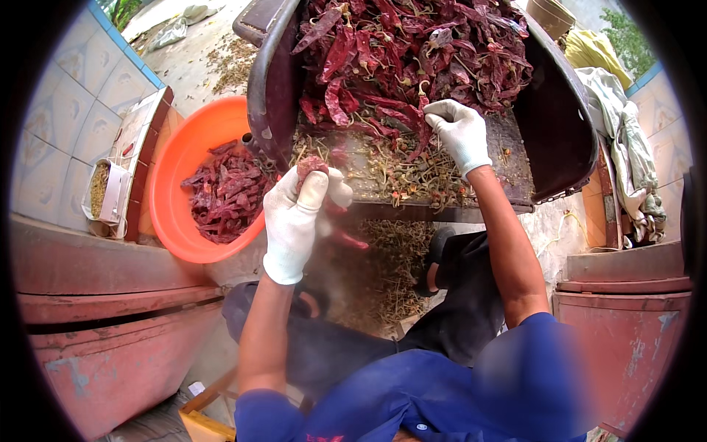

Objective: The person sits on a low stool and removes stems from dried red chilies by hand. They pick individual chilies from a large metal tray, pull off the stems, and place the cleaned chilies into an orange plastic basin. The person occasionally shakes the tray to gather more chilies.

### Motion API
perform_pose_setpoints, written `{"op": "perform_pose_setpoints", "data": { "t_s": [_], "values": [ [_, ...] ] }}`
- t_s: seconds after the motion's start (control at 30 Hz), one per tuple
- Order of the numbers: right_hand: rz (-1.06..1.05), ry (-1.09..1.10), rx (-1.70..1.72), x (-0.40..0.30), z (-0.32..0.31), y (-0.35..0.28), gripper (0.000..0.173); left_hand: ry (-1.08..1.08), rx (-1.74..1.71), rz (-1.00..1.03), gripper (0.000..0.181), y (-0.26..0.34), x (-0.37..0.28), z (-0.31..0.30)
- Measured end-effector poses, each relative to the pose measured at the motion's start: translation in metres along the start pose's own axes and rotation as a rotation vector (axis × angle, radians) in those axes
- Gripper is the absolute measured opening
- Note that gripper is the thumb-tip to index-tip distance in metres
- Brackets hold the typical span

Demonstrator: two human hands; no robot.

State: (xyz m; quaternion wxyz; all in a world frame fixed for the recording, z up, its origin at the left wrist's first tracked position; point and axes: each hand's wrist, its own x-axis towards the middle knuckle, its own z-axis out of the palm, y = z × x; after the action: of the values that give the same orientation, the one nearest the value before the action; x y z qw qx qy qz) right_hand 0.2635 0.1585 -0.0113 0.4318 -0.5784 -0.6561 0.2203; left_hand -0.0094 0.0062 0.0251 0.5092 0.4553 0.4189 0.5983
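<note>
In a white knitted glove, my left hand (293,224) is closed around dark red dried chili (312,164), which shows above the thumb. My right hand (463,132), gloved the same way, pinches a long dried chili pepper (424,130) near its stem end. That pepper is at the front of a large heap of dried chilies (409,55) in a dark maroon plastic bin (563,116). Loose stems and seeds (425,179) litter the bin's front ledge. Just below my left hand a blurred chili (351,241) shows in mid-air. An orange basin (171,182) at the left contains chili pods without visible stems (226,199).
Stems are piled on the ground (397,265) between my feet. Red metal panels (116,353) flank me on both sides. A small white basket (107,193) hangs by the tiled ledge (138,149) at left. Pale sacks (621,143) drape at right. Beside me is a wooden stool (207,422).
</note>
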Motion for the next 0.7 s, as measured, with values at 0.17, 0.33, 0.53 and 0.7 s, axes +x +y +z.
{"op": "perform_pose_setpoints", "data": {
  "t_s": [0.17,0.33,0.53,0.7],
  "values": [
    [0.045,-0.03,0.299,-0.033,-0.01,-0.041,0.013,0.047,0.106,-0.168,0.028,0.002,0.003,0.009],
    [0.051,-0.327,0.55,-0.076,-0.001,-0.076,0.02,0.034,0.147,-0.191,0.032,0.001,0.009,0.016],
    [0.07,-0.572,0.524,-0.091,0.012,-0.084,0.018,-0.085,0.138,-0.218,0.027,-0.007,0.009,0.017],
    [-0.072,-0.568,0.315,-0.091,0.011,-0.088,0.019,-0.011,0.582,0.057,0.021,-0.022,0.011,0.008]
  ]
}}
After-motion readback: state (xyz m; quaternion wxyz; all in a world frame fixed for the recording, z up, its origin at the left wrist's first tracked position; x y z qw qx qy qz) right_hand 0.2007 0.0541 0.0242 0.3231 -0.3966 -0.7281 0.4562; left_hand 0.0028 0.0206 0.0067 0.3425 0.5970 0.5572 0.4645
